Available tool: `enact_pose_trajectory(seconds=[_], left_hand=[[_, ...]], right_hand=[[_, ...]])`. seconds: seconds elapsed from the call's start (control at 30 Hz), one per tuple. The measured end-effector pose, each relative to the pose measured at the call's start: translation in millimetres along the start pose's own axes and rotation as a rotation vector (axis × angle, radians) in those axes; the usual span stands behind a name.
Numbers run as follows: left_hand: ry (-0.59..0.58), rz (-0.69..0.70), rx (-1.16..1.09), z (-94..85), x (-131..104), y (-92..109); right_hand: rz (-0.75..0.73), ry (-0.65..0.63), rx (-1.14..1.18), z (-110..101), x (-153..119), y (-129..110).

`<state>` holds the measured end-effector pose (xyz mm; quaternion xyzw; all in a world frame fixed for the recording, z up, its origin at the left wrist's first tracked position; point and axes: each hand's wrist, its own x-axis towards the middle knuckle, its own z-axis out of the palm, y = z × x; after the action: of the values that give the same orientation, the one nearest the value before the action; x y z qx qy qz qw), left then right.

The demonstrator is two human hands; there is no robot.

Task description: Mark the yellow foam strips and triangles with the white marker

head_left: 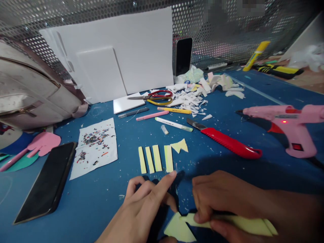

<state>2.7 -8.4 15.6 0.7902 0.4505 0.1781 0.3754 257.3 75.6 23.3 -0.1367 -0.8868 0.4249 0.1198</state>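
Four narrow pale green strips (157, 158) lie in a row past the hands, a notched offcut (179, 145) beside the rightmost. Right hand (225, 189): fingers closed, pinching a long green strip (243, 224) low in my view, over the blue table (88, 202). Its narrow end meets a wide green piece (178, 229); I can't tell whether they're joined or only overlapping. Left hand (141, 209): one finger stretched to the rightmost strip's lower end, others bent, one tip right by the wide piece's top corner — can't tell if it grips.

I'd call the step parting or shaping strip stock. Next move, my read: steady the wide piece, right-hand pinch close to the narrow end — a careless pull could tear it.

Red-handled knife (230, 141) and pink glue gun (301, 121) lie untouched on the right; gun's red light (284, 122) is lit.

Writing: tiny print on the orange-yellow pen (174, 110), grey label (286, 116) on the gun. Neither legible; no brand I can read.
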Motion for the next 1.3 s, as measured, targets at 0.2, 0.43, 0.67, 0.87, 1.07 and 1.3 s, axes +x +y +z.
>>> enact_pose_trajectory(seconds=[0.2,0.43,0.67,0.87,1.07,1.3], left_hand=[[0.004,0.020,0.006,-0.5,0,1],[-0.022,0.007,-0.010,-1.7,-1,1],[-0.002,0.017,-0.008,0.1,-2,-1],[0.039,0.044,0.032,1.2,-1,-1],[0.027,0.009,-0.003,-1.8,-2,2],[0.062,0.014,0.109,1.7,-2,-1]], right_hand=[[-0.096,-0.030,0.054,-1,1,9],[0.023,0.019,0.062,-5,-3,-1],[0.064,0.073,0.020,0,-5,5],[0.073,0.156,0.036,0,-4,4],[0.095,0.068,0.023,-9,4,-6],[0.111,0.121,0.028,-8,3,-2]])
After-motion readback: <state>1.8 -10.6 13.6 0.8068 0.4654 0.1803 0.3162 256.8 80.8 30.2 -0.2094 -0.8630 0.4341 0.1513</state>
